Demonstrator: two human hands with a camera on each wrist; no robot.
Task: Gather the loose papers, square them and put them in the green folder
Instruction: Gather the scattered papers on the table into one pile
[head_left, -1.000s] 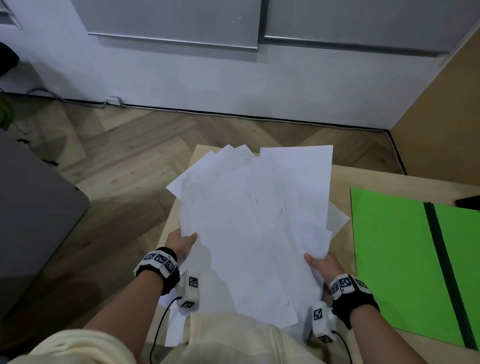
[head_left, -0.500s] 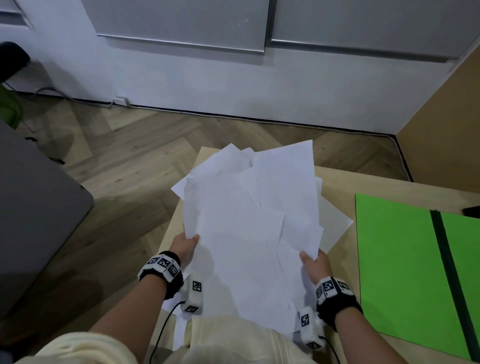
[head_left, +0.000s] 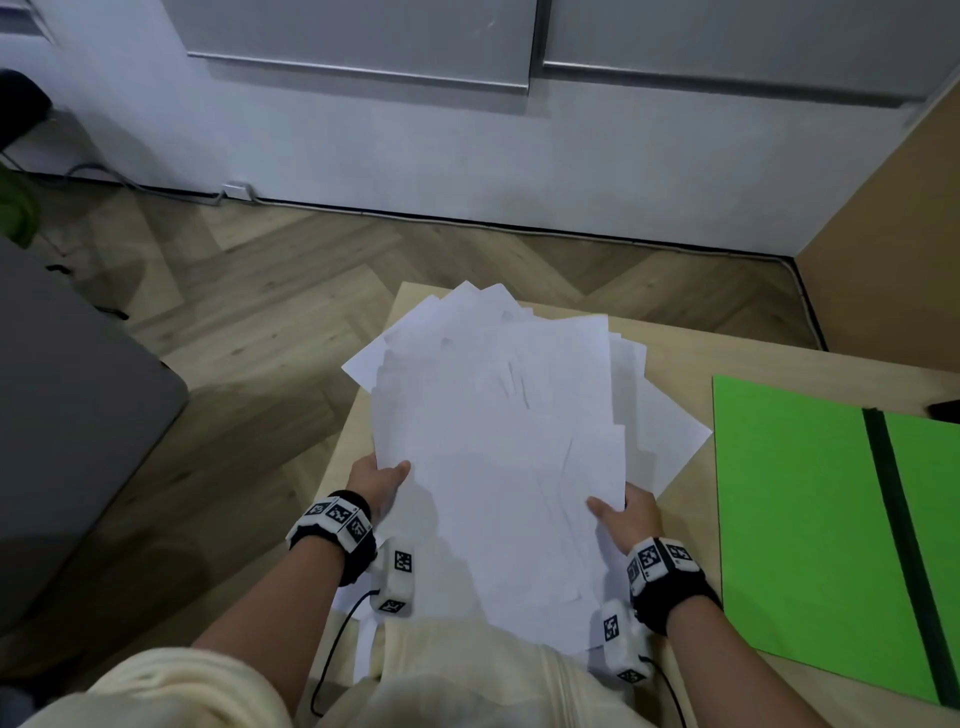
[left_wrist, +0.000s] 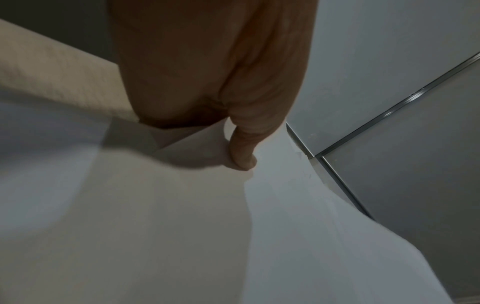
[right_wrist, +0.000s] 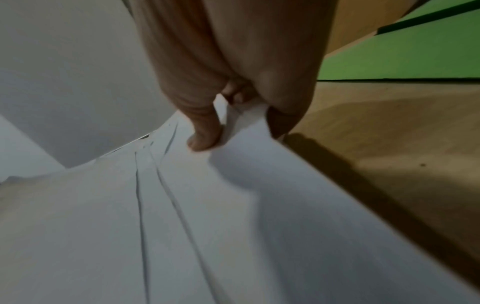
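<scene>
An uneven bundle of white papers (head_left: 498, 447) is held up over the left end of the wooden table (head_left: 675, 343), its sheets fanned and skewed. My left hand (head_left: 379, 480) grips the bundle's left edge, thumb on top; the left wrist view shows that thumb (left_wrist: 242, 152) pressed onto the papers (left_wrist: 182, 226). My right hand (head_left: 621, 514) pinches the right edge, thumb (right_wrist: 205, 133) on top and fingers beneath the papers (right_wrist: 207, 226). The green folder (head_left: 810, 519) lies open flat to the right, with a dark spine strip (head_left: 898, 530). It shows as green (right_wrist: 405, 59) in the right wrist view.
One sheet (head_left: 670, 431) juts out to the right beneath the bundle, and a few sheets (head_left: 363, 639) lie at the table's near left edge. A grey seat (head_left: 67, 415) stands left of the table. A dark object (head_left: 945, 410) sits at the right border.
Both hands have pushed inward, narrowing the bundle. The right hand moved left and the sheets overlap more than before. The papers stay held up at the same place.
</scene>
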